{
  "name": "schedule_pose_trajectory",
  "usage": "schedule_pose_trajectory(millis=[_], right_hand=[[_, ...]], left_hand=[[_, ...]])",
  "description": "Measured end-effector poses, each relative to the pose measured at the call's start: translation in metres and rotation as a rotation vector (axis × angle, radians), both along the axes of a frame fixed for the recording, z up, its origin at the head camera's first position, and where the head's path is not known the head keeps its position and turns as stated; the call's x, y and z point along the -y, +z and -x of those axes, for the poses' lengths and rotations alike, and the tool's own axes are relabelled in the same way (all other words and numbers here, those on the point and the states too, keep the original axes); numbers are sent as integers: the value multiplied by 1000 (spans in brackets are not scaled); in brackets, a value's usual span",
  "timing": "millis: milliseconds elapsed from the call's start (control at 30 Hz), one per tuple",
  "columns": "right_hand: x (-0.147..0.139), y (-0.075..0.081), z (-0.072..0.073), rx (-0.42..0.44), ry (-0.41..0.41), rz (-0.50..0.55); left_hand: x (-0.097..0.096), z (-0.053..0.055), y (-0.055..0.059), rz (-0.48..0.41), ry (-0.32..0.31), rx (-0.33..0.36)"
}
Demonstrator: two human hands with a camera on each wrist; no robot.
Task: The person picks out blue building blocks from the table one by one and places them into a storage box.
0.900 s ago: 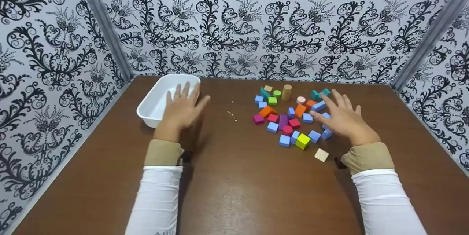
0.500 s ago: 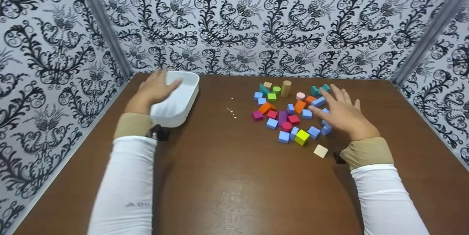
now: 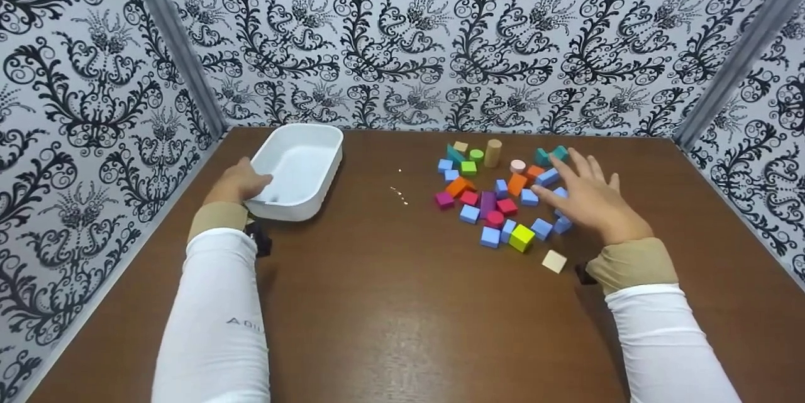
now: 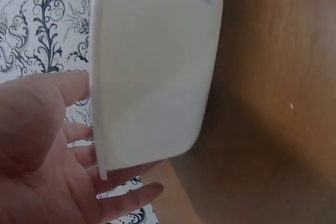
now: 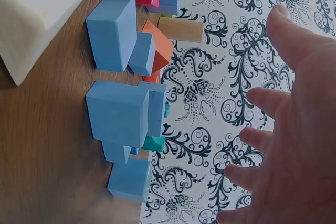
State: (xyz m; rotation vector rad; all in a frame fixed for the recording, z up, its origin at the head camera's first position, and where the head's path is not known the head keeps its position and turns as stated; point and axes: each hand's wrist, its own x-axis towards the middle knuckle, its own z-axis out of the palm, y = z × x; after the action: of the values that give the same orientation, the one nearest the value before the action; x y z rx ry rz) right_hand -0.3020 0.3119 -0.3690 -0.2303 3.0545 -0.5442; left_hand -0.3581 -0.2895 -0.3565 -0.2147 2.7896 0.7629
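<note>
At the left back of the table stands a white plastic tub (image 3: pixel 300 171). My left hand (image 3: pixel 234 184) grips its near left corner, the thumb over the rim and the fingers along the outer side. In the left wrist view the tub's wall (image 4: pixel 152 77) hides part of the thumb and fingers. My right hand (image 3: pixel 591 205) hovers with spread fingers over the right side of a scatter of coloured toy blocks, holding nothing. Nearest to it are blue blocks (image 3: pixel 547 177) and teal blocks (image 3: pixel 551 156). In the right wrist view, blue blocks (image 5: pixel 118 111) lie beside the hand (image 5: pixel 299 124).
Several more blocks lie right of centre, among them a yellow cube (image 3: pixel 521 238), a purple block (image 3: pixel 487 204), a wooden cylinder (image 3: pixel 493 153) and a cream block (image 3: pixel 554 261). Small pale flecks (image 3: pixel 399 194) dot the brown table (image 3: pixel 390 302). Patterned walls (image 3: pixel 402 44) enclose the back and sides.
My left hand has moved left from above the tub and come down onto its near left corner, taking hold of it. The right hand stays almost still above the blocks.
</note>
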Motion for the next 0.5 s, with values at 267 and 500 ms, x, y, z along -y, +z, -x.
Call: schedule_pose_trajectory(millis=[267,500], right_hand=[[1,1,0,18,-7,-5],[1,2,0,24,-9,-4]], left_hand=[[20,16,-4,-41,-18,9],[50,61,-39,-72,-45,-37]])
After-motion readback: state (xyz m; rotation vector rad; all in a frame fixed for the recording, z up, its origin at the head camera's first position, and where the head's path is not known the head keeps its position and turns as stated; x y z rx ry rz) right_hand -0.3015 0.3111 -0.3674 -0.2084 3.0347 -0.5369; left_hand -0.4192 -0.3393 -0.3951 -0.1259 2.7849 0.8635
